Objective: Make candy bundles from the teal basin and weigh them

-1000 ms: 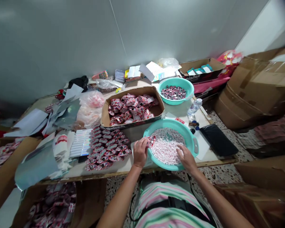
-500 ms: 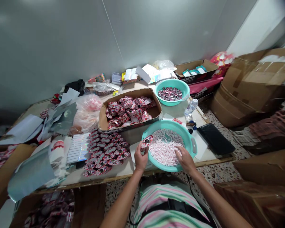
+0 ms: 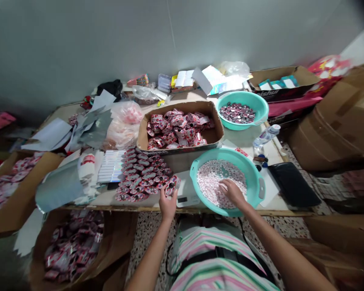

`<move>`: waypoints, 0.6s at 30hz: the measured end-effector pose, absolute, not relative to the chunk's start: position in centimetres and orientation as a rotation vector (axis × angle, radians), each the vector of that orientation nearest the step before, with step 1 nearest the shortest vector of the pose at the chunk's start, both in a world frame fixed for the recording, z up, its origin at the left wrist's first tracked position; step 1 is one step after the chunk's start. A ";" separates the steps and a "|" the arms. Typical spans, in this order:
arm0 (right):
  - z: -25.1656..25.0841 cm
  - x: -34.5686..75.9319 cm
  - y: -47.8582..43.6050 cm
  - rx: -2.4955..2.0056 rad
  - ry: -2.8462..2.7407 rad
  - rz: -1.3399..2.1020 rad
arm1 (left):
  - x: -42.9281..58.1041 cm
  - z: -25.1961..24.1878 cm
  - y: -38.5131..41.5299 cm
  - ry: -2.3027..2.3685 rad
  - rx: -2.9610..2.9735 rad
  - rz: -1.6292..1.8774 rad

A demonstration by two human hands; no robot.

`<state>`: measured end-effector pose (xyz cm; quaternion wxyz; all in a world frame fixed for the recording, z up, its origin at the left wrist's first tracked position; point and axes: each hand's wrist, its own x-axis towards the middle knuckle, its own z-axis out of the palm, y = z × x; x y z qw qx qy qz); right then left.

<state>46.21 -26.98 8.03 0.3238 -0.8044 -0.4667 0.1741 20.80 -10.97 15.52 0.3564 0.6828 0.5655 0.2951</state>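
My left hand [image 3: 168, 206] is closed around a small red-and-white printed carton [image 3: 172, 186] with a dark opening. It is at the right end of several rows of similar small cartons [image 3: 142, 173], which stand packed together on the table. My right hand [image 3: 234, 193] dips into a turquoise basin [image 3: 259, 201] of small pale pink and white pellets [image 3: 210, 180]. Its fingers are bent together at the pellets; what they hold is too small to make out. Between the hands lies a flat white scale [image 3: 191, 198] with a dark display, partly under the basin's edge.
Behind the rows stands a cardboard box [image 3: 142, 139] of similar cartons. A second turquoise basin [image 3: 263, 106] holds small round dark pieces. A plastic bottle [image 3: 265, 135] and a black pouch [image 3: 294, 185] lie to the right. Plastic bags [image 3: 123, 125] and boxes of cartons are at left.
My left hand has carried the small carton from the basin's rim leftward to the rows. My right hand has drawn its fingers together in the pellets. The view has shifted left.
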 end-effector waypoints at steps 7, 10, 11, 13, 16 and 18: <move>8.0 46.4 -29.7 -2.131 -1.233 0.464 | 21.0 12.5 -9.8 1.403 1.965 0.699; 8.2 46.5 -30.9 -2.143 -1.201 0.433 | 22.4 11.5 -9.6 1.345 2.027 0.643; 8.2 46.4 -31.1 -2.146 -1.191 0.428 | 22.8 11.2 -9.6 1.342 2.031 0.630; 8.3 46.4 -31.6 -2.160 -1.176 0.419 | 23.4 10.6 -9.5 1.335 2.028 0.604; 8.2 46.2 -32.1 -2.173 -1.179 0.424 | 24.0 9.8 -9.3 1.341 2.015 0.551; 8.0 46.1 -32.4 -2.172 -1.200 0.440 | 24.0 9.7 -9.3 1.346 2.016 0.537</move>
